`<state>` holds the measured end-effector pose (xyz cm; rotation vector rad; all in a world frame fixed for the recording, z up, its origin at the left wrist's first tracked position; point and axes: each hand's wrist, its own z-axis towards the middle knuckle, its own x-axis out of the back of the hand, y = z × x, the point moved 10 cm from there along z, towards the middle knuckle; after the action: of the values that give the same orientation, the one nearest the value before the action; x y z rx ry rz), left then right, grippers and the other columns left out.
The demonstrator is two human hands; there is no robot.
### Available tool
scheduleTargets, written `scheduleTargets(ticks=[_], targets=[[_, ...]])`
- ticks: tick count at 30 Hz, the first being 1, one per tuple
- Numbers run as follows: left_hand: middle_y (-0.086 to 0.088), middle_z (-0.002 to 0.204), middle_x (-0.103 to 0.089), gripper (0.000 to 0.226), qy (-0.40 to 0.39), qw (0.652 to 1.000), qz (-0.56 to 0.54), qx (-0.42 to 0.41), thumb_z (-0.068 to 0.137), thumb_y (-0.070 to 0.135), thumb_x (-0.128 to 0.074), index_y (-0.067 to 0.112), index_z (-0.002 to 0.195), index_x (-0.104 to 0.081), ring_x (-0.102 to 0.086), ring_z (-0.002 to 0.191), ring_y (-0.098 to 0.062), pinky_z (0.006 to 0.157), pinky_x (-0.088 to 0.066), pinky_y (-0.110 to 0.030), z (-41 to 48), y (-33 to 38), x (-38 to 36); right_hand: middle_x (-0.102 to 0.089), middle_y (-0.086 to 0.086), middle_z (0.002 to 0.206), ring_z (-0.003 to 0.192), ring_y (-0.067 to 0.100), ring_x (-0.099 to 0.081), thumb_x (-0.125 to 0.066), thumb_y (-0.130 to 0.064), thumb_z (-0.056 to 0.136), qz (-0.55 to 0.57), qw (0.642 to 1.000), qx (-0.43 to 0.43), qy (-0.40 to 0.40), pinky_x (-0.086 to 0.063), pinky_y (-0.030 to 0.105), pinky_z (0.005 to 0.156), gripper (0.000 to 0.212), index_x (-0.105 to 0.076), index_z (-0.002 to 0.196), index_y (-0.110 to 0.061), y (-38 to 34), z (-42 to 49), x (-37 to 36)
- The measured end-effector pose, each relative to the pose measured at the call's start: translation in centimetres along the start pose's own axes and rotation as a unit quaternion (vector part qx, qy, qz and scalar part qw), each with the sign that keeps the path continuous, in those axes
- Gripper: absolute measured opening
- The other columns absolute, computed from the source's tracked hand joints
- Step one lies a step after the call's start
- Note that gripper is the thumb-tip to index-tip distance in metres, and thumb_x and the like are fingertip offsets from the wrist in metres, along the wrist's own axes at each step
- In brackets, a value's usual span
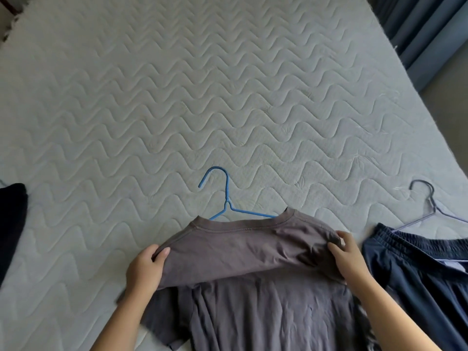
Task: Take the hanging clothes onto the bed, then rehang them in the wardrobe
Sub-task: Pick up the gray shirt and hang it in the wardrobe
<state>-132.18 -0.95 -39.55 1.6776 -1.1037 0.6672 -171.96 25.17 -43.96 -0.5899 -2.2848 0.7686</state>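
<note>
A grey-brown T-shirt (243, 274) lies on the quilted bed (202, 97) in front of me. A blue wire hanger (226, 198) sticks out of its neck, hook pointing away and to the left. My left hand (145, 268) pinches the shirt's left shoulder, and my right hand (347, 254) grips the right shoulder. The upper back layer is lifted off the hanger's arms. To the right, dark navy shorts (417, 274) lie with a purple-grey hanger (430, 206) at their waistband.
A black garment (11, 224) lies at the left edge of the bed. Dark blue curtains (425, 29) hang beyond the bed's far right corner, above a strip of floor (450, 107).
</note>
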Motion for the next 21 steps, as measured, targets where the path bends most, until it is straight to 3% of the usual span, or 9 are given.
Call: scheduleTargets(ticks=[3,5,7,11,16,18,21], targets=[[-0.017,0.069,-0.06,0.026,0.021,0.999,-0.03,-0.013,0.086,0.021,-0.06,0.003,0.068,-0.054,-0.056,0.074,-0.037,0.064,-0.04,-0.039,-3.8,0.4,3.7,-0.058,0.012,0.103,0.082,0.021,-0.055,-0.053,-0.001,0.088,0.002,1.0,0.015,-0.003,-0.044,0.011,0.061,0.034,-0.046,0.119,-0.014,0.3,-3.9,1.4],[-0.012,0.06,-0.054,0.031,0.034,0.998,-0.044,-0.029,0.086,0.019,-0.06,0.008,0.06,-0.047,-0.053,0.067,-0.035,0.059,-0.039,-0.037,-6.5,1.0,5.9,-0.059,0.012,0.112,0.095,0.025,-0.058,-0.057,-0.005,0.086,0.008,1.0,0.02,-0.012,-0.048,0.018,0.075,0.037,-0.045,0.118,-0.021,0.5,-6.5,2.4],[-0.007,0.056,-0.051,0.035,0.044,0.997,-0.058,-0.032,0.085,0.02,-0.061,0.014,0.056,-0.042,-0.051,0.064,-0.033,0.056,-0.036,-0.033,-9.4,1.4,8.0,-0.06,0.01,0.114,0.104,0.027,-0.058,-0.063,-0.015,0.084,-0.02,0.999,0.04,-0.006,-0.046,0.035,0.09,0.039,-0.045,0.118,-0.022,-0.2,-9.2,4.0],[-0.003,0.056,-0.051,0.034,0.065,0.991,-0.106,-0.045,0.081,0.032,-0.061,0.021,0.055,-0.043,-0.051,0.063,-0.03,0.057,-0.035,-0.035,-15.7,2.2,12.1,-0.059,0.012,0.092,0.087,0.027,-0.054,-0.056,-0.024,0.089,-0.083,0.988,0.127,0.015,-0.035,0.033,0.073,0.02,-0.052,0.104,-0.01,-4.3,-14.5,8.1],[-0.007,0.073,-0.062,0.018,0.102,0.979,-0.168,-0.057,0.085,0.015,-0.061,0.017,0.068,-0.055,-0.056,0.078,-0.031,0.066,-0.038,-0.036,-23.0,3.2,17.2,-0.059,0.023,0.074,0.073,0.033,-0.054,-0.049,-0.018,0.092,-0.138,0.961,0.234,0.047,-0.035,0.039,0.064,0.022,-0.053,0.082,0.002,-10.1,-20.6,13.3],[-0.004,0.077,-0.063,0.017,0.123,0.973,-0.183,-0.072,0.086,0.016,-0.06,0.02,0.07,-0.056,-0.057,0.08,-0.029,0.07,-0.04,-0.036,-24.5,4.3,19.6,-0.058,0.018,0.071,0.071,0.031,-0.053,-0.049,-0.018,0.093,-0.138,0.953,0.266,0.049,-0.034,0.039,0.062,0.022,-0.052,0.079,-0.002,-12.3,-22.7,14.7],[-0.003,0.083,-0.06,0.008,0.168,0.961,-0.19,-0.108,0.087,0.018,-0.058,0.01,0.086,-0.061,-0.053,0.084,-0.024,0.076,-0.038,-0.034,-26.4,7.3,24.5,-0.057,0.008,0.069,0.072,0.029,-0.052,-0.05,-0.018,0.092,-0.137,0.939,0.31,0.061,-0.035,0.036,0.063,0.02,-0.051,0.073,-0.013,-15.9,-25.7,17.2]])
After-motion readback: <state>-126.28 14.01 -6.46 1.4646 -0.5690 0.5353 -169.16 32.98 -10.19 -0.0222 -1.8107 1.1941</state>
